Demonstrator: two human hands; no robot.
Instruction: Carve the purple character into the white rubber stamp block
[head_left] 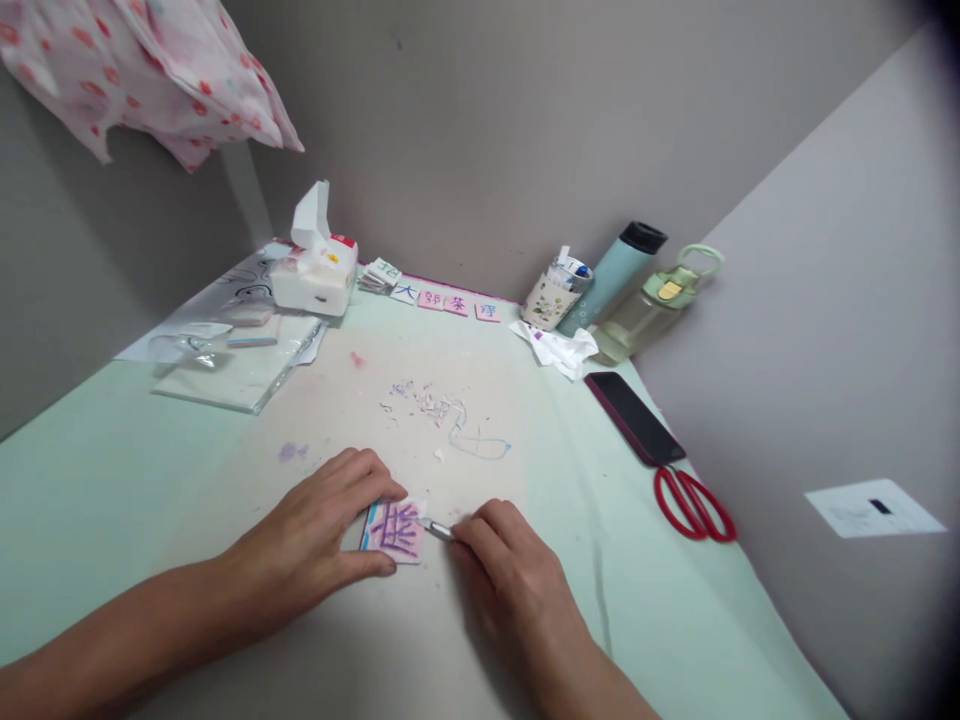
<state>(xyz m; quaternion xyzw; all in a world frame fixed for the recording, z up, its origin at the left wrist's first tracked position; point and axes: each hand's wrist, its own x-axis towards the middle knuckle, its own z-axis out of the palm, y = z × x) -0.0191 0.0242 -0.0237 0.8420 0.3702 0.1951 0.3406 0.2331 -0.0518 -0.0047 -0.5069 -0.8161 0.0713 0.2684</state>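
Note:
A small square carving block [399, 545] lies on the beige work surface, its pale pink top marked with a purple character and a blue strip along its left edge. My left hand [330, 525] grips it, fingers at the upper left and thumb at the lower left. In my right hand [510, 560] is a slim pen-shaped craft knife [439, 530], its metal tip at the block's right side. Most of the knife's handle is hidden by my fingers. Beyond the block lie pale and purplish shavings [431, 403] and a thin, looped, bluish string-like piece [480, 446].
At the back stand a tissue pack [319, 280], a row of character tiles [456, 306], a pen cup [551, 300], a blue tumbler [615, 275] and a green bottle [649, 315]. A phone [636, 418] and red scissors [694, 505] lie right; a plastic-wrapped pack [225, 380] lies left.

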